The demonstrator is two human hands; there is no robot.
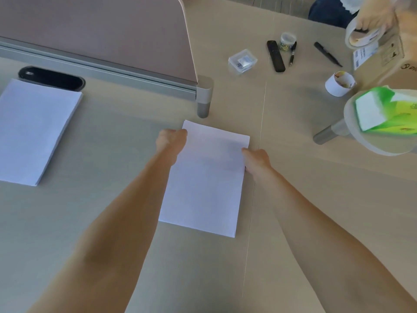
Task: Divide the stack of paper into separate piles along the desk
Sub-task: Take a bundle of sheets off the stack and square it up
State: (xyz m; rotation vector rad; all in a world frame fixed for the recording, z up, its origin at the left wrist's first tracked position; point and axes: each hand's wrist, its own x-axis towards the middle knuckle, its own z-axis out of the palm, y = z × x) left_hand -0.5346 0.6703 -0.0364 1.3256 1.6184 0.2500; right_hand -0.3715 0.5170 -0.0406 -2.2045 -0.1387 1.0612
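Near the desk's (117, 136) middle lies a paper stack (203, 181), the left hand (171, 141) and right hand (256, 160) pinching its far side edges; another paper pile (33, 132) rests toward the left edge.

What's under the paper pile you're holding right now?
The centre pile lies flat on bare desk, with the left hand and right hand gripping its sides. Anything beneath the sheets is covered.
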